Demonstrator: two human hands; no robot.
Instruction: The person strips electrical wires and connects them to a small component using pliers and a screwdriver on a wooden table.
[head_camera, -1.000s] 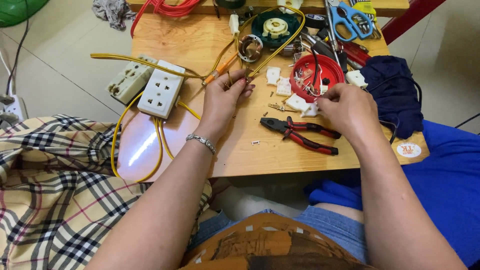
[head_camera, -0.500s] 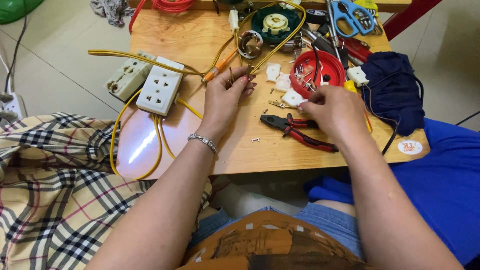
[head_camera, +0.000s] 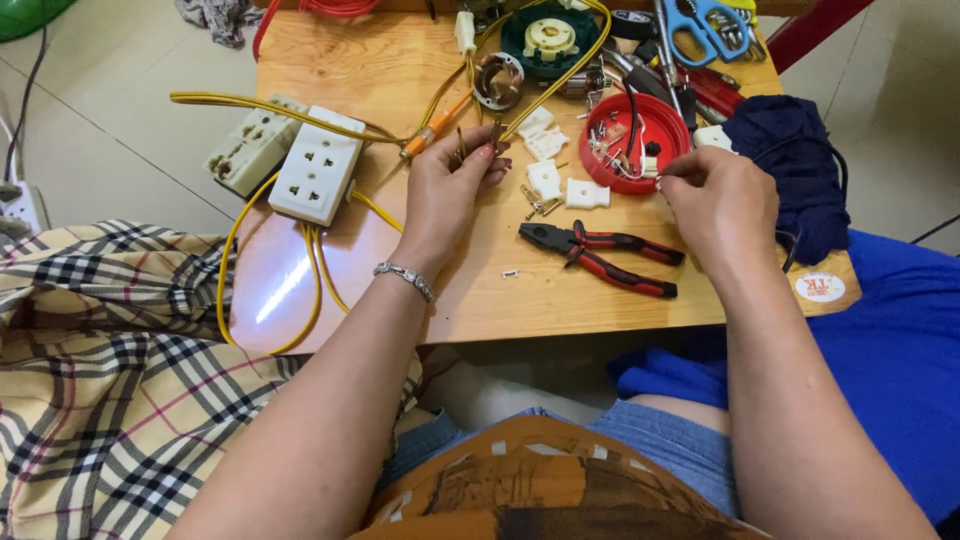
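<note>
the thin brass metal prongs (head_camera: 478, 148) stand pinched upright in the fingertips of the left hand (head_camera: 455, 190), over the light wooden table (head_camera: 440, 270); the right hand (head_camera: 715, 205) has its fingers closed together at the rim of the round red plastic lid (head_camera: 632, 140) (what it grips is too small to tell). red-handled black pliers (head_camera: 600, 255) lie between the hands; the white square socket block (head_camera: 317, 178) sits to the left.

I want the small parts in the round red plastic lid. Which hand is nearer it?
Right. The right hand sits at the round red plastic lid's right edge, fingertips at its rim; the left hand is further left, beyond the white plastic pieces.
</note>
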